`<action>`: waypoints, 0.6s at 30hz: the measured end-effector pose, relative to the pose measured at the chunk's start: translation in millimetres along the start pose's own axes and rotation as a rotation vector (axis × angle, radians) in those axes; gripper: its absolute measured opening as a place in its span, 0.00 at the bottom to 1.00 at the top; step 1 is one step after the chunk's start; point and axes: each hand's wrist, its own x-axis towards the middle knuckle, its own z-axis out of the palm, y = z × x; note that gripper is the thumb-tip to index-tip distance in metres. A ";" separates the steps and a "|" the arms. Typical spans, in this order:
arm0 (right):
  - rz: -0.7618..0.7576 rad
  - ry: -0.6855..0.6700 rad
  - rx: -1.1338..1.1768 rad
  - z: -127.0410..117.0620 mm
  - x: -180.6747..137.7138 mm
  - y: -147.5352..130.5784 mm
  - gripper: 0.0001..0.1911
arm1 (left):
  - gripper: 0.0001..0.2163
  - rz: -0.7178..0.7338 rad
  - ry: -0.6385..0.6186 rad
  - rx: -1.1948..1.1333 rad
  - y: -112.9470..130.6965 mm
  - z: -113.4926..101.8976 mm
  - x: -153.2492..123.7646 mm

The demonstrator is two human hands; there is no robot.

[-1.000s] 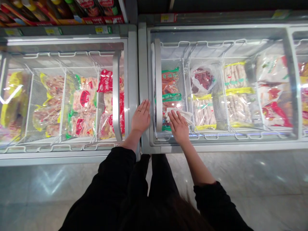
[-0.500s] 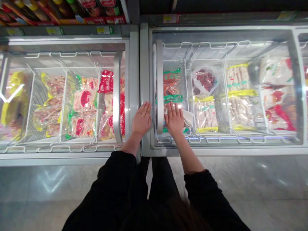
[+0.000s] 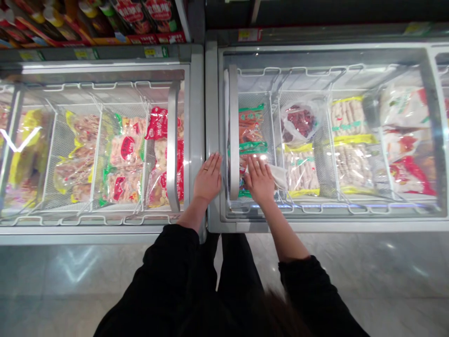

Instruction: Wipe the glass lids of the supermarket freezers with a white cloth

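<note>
My left hand (image 3: 207, 179) lies flat on the grey frame (image 3: 212, 117) between two chest freezers, fingers stretched forward, a ring on one of them. On the glass lid of the right freezer, my right hand (image 3: 260, 181) is spread flat, holding nothing in a grip. A white cloth (image 3: 279, 177) shows from under its right side; the rest is hidden by the hand. Just left of that hand stands the lid's upright grey handle (image 3: 233, 131). Beneath the glass lie green-edged food packs (image 3: 250, 124), partly covered by the hand.
The left freezer's lid has its own handle (image 3: 173, 145), close to my left forearm. Bagged frozen food (image 3: 126, 150) sits in wire baskets under both lids. Sauce bottles and red packs (image 3: 159, 16) stand on a shelf behind. Tiled floor (image 3: 105, 267) lies in front.
My right hand has slid slightly right across the glass, and the white cloth has shifted with it. My left hand stays on the frame. The view has tipped a little.
</note>
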 end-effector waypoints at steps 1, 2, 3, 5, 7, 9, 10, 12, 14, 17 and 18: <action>0.041 0.039 0.006 2.8 9.1 -2.5 0.33 | 0.31 0.000 0.000 -0.002 -0.2 0.0 -0.2; 0.069 0.069 0.012 5.4 19.3 -6.3 0.34 | 0.32 0.000 -0.003 -0.005 -0.2 -0.1 -0.3; 0.080 0.086 0.017 7.3 29.2 -10.7 0.34 | 0.32 -0.001 -0.006 -0.006 -0.2 -0.4 -0.3; 0.060 0.074 0.011 8.3 44.0 -18.7 0.35 | 0.32 -0.001 -0.016 -0.005 0.0 -1.4 -0.1; -0.009 0.009 -0.007 5.0 47.1 -21.8 0.34 | 0.31 0.002 -0.022 0.000 0.3 -2.2 0.2; -0.099 -0.071 -0.022 -0.9 38.1 -18.2 0.33 | 0.31 0.006 -0.022 0.001 0.2 -2.5 0.4; -0.137 -0.102 -0.025 -3.8 30.6 -14.4 0.32 | 0.31 0.007 -0.019 -0.001 0.0 -2.4 0.3; -0.165 -0.127 -0.024 -7.9 15.4 -5.6 0.32 | 0.32 0.006 -0.012 -0.009 -0.6 -1.7 0.0; -0.122 -0.107 -0.016 -8.0 7.4 1.0 0.32 | 0.33 0.005 -0.007 -0.017 -1.4 -0.7 -0.3; 0.033 -0.020 -0.006 -1.5 19.1 0.4 0.33 | 0.33 0.009 -0.008 -0.020 -2.1 0.5 -0.6; 0.087 0.018 -0.003 1.6 28.6 -2.5 0.33 | 0.33 0.010 -0.006 -0.018 -2.2 0.7 -0.7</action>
